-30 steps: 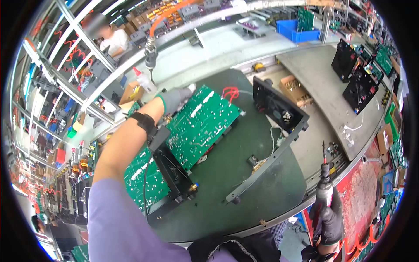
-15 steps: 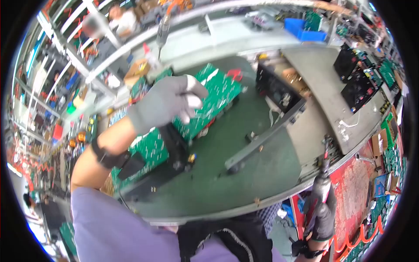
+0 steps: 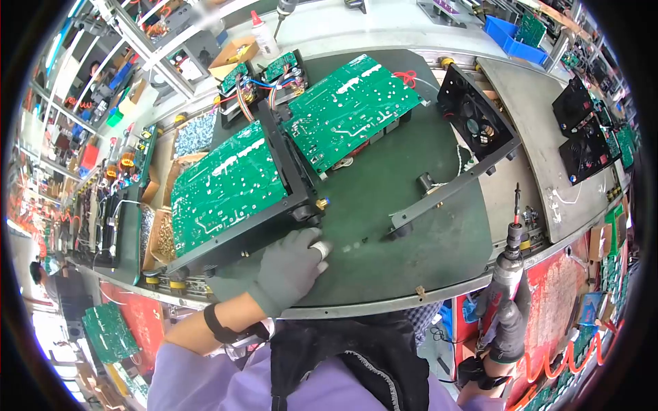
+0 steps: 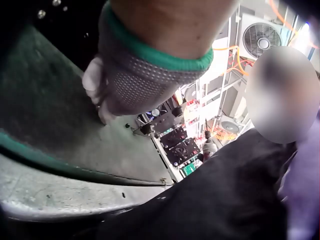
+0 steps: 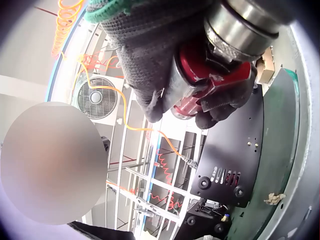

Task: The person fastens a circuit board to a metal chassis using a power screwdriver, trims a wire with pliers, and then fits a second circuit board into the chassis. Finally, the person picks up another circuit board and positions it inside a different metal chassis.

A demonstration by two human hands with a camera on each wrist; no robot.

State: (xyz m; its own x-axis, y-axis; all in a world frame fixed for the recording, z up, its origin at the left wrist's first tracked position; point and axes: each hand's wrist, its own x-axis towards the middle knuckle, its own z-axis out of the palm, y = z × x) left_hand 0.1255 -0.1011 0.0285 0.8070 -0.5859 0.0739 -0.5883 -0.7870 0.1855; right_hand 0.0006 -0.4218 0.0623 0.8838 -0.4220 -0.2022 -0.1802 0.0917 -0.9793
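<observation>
My left hand [image 3: 291,267], in a grey glove with white fingertips, reaches down to the dark green mat [image 3: 356,281], beside the front corner of a black metal chassis [image 3: 240,243]. Its fingers bend toward the mat; I cannot tell whether they pinch anything. Small dark screws [image 3: 364,240] lie just beyond the fingertips. A green circuit board [image 3: 229,185] is within the chassis, and another board [image 3: 353,109] lies behind it to the right. My gloved right hand [image 3: 507,329] grips a red and silver power screwdriver [image 5: 200,75], its bit [image 3: 517,198] pointing up, off the bench's right front.
A black frame with a fan [image 3: 476,123] stands open on the mat's right. Boxes of screws [image 3: 164,236] line the left side. A white bottle with a red tip [image 3: 264,34] and a blue bin [image 3: 514,41] stand at the back. Black panels [image 3: 586,157] lie far right.
My left hand has come back from the rear circuit board, across the chassis, down to the mat at the front. The right hand keeps hold of the power screwdriver. The head view has shifted.
</observation>
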